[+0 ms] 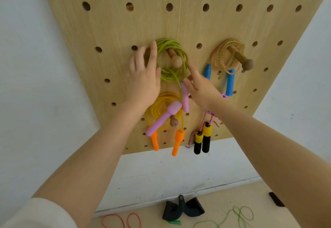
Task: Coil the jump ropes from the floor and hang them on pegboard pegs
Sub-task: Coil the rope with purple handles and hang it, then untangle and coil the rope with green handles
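Four coiled ropes hang on the wooden pegboard (111,30), and both hands are up at the newest one. That green rope (172,58) is looped over a round-headed peg (175,60) in the middle of the board, its two pink handles (165,116) dangling below. Left hand (145,77) lies flat against the left side of the coil, fingers straight and slightly spread, touching the loops, nothing clutched. Right hand (198,86) comes in from the lower right, fingertip reaching the coil's edge, fingers loose and apart just beside the upper pink handle; whether it pinches the cord I cannot tell. Below sits a yellow rope (157,107) with orange handles (177,142) on its own peg. To the right, a sparkly pale rope (223,55) with blue handles (230,82) hangs on another peg, and under the right wrist a braided purple rope (210,117) trails down to yellow-and-black handles (206,138). Down on the floor (215,208): a red rope (121,219), a thin green rope (240,215) lying loose, and a black object (182,209) by the wall.
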A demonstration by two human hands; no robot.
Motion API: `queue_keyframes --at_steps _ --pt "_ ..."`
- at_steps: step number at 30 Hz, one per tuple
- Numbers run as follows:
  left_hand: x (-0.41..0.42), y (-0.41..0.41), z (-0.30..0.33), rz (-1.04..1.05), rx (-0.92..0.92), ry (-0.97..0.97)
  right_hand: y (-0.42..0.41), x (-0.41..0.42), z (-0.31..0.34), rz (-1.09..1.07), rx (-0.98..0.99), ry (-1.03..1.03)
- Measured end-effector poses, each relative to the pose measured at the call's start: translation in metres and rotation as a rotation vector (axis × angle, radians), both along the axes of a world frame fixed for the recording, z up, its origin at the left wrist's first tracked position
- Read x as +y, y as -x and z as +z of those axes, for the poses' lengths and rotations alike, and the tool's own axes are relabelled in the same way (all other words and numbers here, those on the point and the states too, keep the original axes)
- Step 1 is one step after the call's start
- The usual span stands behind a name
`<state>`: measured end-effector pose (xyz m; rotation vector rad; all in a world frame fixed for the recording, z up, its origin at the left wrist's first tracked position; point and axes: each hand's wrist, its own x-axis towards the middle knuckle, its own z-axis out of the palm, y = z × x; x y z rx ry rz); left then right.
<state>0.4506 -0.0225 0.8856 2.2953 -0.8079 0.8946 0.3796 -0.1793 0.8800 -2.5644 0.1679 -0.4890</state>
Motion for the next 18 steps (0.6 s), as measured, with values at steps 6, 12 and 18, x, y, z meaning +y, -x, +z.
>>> queue_keyframes --at_steps 6,12,18 --pt "0.001 0.021 0.011 -0.101 0.211 0.131 0.013 -0.002 0.018 -0.048 -0.202 0.037" --pt "0.009 0.052 -0.015 -0.119 0.186 0.249 0.044 0.007 0.011 -0.006 -0.404 0.051" --pt "0.011 0.097 -0.124 -0.125 0.551 0.237 0.083 -0.014 -0.07 0.111 -0.093 0.144"
